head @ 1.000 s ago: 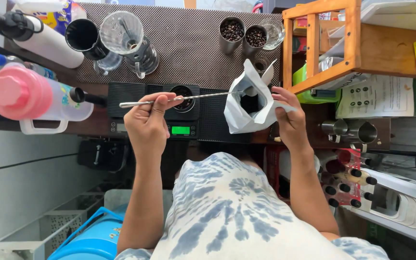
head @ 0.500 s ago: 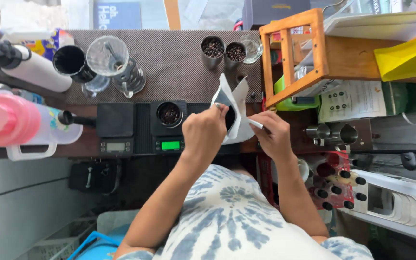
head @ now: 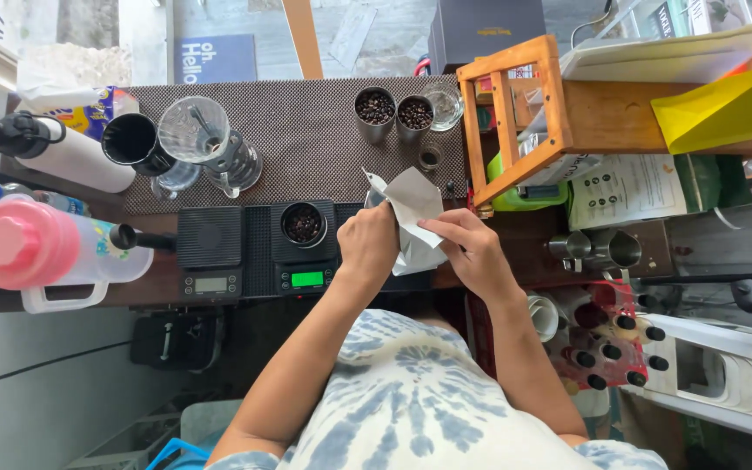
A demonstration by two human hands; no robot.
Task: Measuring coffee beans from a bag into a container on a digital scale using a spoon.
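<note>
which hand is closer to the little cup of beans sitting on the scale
Left. The left hand grips the white bag just right of the cup of beans on the scale; the right hand holds the bag's far side, farther away.

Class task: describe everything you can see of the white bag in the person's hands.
The white bag looks like thin, creased paper or foil, with a pointed flap standing up at its top. It is held above the counter edge, beside the scale with the cup of beans. The left hand grips its left side; the right hand pinches its right edge.
</note>
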